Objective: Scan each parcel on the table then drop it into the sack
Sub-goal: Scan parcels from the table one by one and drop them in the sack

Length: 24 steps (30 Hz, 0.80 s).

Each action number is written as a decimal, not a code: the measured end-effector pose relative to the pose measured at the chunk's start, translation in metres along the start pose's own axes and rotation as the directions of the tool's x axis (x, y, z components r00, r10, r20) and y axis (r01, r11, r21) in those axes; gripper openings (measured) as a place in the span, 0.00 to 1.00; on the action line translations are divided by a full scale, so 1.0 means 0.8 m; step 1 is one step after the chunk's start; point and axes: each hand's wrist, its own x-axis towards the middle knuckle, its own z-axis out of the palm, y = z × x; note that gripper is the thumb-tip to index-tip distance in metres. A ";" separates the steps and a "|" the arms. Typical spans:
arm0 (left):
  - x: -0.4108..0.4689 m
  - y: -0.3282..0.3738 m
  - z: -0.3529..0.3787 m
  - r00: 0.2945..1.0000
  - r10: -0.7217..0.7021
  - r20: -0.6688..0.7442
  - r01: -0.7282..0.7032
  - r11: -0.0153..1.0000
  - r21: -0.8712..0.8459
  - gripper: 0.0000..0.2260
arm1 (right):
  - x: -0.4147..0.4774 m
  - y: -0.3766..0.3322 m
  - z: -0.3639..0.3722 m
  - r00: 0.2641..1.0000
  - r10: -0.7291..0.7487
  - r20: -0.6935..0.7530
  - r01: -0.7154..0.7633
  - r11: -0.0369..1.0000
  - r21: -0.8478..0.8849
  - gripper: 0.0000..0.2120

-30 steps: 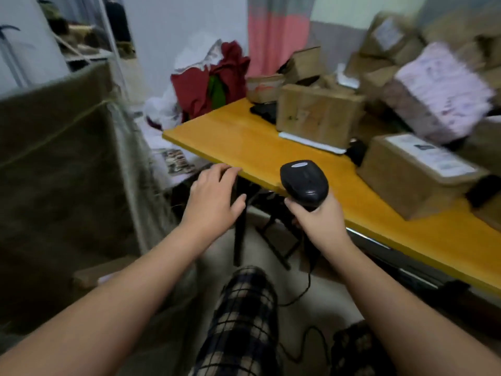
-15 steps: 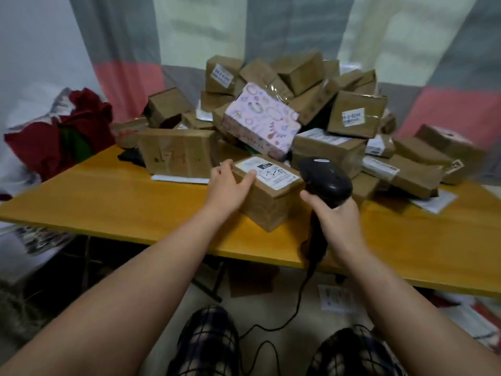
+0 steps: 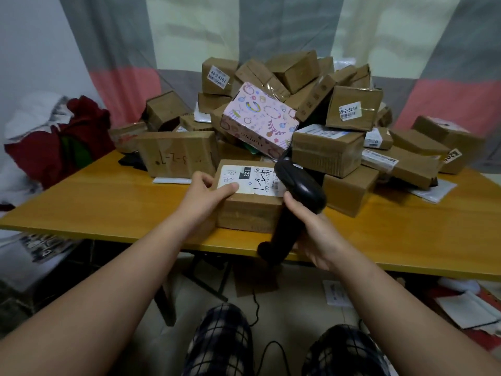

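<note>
Your left hand (image 3: 202,195) grips the parcel (image 3: 250,210) at the table's (image 3: 108,202) near edge — thumb on its label (fingers curled over the far corner). Your right hand (image 3: 314,234) clasps the scanner (image 3: 296,191) — head over the label.

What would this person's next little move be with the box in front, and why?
Probably aim the scanner at the label and trigger it. The left hand grips the parcel on the table, label facing up, and the right hand holds the scanner over the label's edge, so scanning looks due before any lifting.
</note>
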 end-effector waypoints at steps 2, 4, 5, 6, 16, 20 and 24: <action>-0.009 -0.005 -0.007 0.999 0.038 0.002 -0.038 0.998 -0.044 0.26 | -0.002 0.005 0.007 0.998 -0.060 -0.036 0.061 0.997 0.053 0.33; -0.017 -0.008 -0.013 0.993 0.112 0.034 -0.110 0.993 -0.035 0.38 | -0.002 0.004 0.015 0.981 -0.169 -0.100 0.175 0.983 0.057 0.28; -0.020 -0.008 -0.016 0.989 0.132 0.062 -0.131 0.991 -0.009 0.44 | -0.002 0.000 0.016 0.968 -0.219 -0.122 0.227 0.973 0.050 0.26; -0.020 -0.008 -0.019 0.986 0.145 0.083 -0.149 0.988 0.043 0.46 | 0.000 -0.005 0.017 0.955 -0.265 -0.134 0.273 0.961 0.044 0.26; -0.003 -0.007 -0.027 0.935 0.312 0.171 -0.324 0.945 0.048 0.41 | 0.032 -0.056 0.036 0.864 -0.496 0.081 0.502 0.842 -0.195 0.14; 0.011 -0.013 -0.034 0.915 0.270 0.300 -0.295 0.954 0.043 0.52 | 0.047 -0.061 0.039 0.867 -0.492 0.073 0.497 0.852 -0.162 0.16; 0.013 -0.025 -0.027 0.925 0.305 0.226 -0.307 0.951 -0.025 0.48 | 0.048 -0.053 0.045 0.869 -0.493 -0.037 0.484 0.864 -0.140 0.24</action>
